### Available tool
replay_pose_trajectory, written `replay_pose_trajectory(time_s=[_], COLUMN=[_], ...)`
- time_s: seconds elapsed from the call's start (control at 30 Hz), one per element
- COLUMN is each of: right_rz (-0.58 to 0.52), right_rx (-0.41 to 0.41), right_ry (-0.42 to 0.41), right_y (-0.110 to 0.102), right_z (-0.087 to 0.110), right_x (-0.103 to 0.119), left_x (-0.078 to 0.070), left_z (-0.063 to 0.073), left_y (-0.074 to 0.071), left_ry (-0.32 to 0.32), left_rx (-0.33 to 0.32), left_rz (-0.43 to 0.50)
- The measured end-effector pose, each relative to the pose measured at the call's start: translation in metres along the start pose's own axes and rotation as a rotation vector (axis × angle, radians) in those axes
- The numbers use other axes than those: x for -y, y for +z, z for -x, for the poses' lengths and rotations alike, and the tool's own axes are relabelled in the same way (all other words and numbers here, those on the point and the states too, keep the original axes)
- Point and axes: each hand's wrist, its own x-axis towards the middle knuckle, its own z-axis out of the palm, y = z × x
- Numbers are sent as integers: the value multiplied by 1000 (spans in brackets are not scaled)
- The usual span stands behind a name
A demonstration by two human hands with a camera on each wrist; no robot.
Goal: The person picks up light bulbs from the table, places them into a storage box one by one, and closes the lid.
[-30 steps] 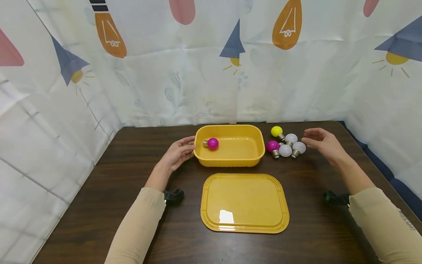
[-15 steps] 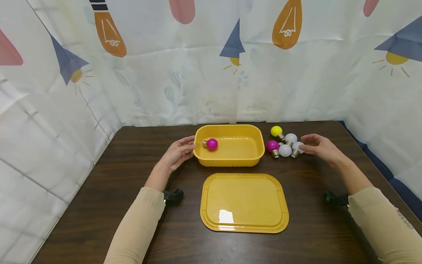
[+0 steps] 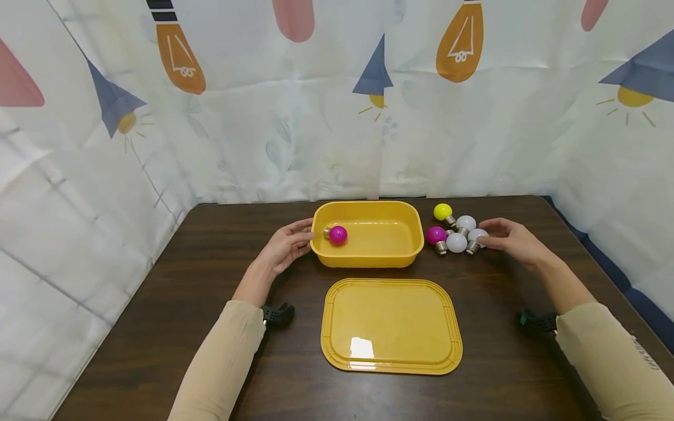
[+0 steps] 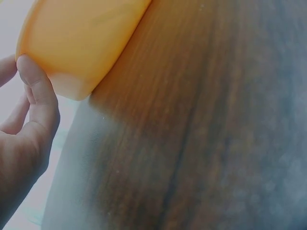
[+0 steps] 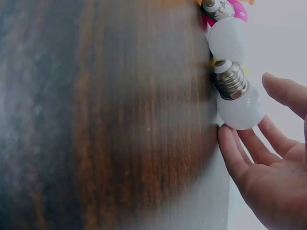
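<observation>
At the back of the table a yellow basin [image 3: 368, 260] holds one magenta light bulb [image 3: 338, 235], lying on its side. My left hand [image 3: 284, 245] touches the basin's left end with thumb and fingertips; the left wrist view shows the thumb [image 4: 36, 79] against its rim. On the right, a white light bulb [image 3: 477, 235] lies at the edge of a small cluster, its metal screw base [image 5: 230, 79] toward the wrist camera. My right hand [image 3: 513, 240] reaches round this bulb, fingers at its glass and the thumb [image 5: 283, 91] standing apart from it.
Beside that bulb lie two more white bulbs [image 3: 456, 242], a yellow-green bulb [image 3: 443, 211] and a magenta bulb [image 3: 436, 234]; a further screw base shows among them. A flat yellow lid or tray [image 3: 392, 327] lies in front of the basin. Printed white cloth [image 3: 316, 140] hangs behind the table.
My right hand has moved left and slightly down to the nearest white bulb. My left hand stays at the basin, and the bulbs have not moved.
</observation>
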Motion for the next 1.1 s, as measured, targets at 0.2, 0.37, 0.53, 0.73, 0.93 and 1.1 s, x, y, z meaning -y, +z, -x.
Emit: replay_pose_trajectory(time_s=[0.2,0.37,0.53,0.73,0.93,1.1], right_rz=[0,-15,-8,-4,7,10], right_rx=[14,12,18,19,17,15], right_ry=[-4,-8,-15,-19,-21,-20], right_y=[2,2,2,1,0,1], right_z=[1,1,0,1,2,1], right_x=[-1,1,-1,-4,-4,-6], left_x=[1,2,2,1,2,4], left_z=[0,1,2,1,1,1], left_y=[0,0,0,1,1,0], left_ry=[9,18,11,21,25,25], left_rx=[5,17,16,25,23,21], left_rz=[7,13,3,-9,1,4])
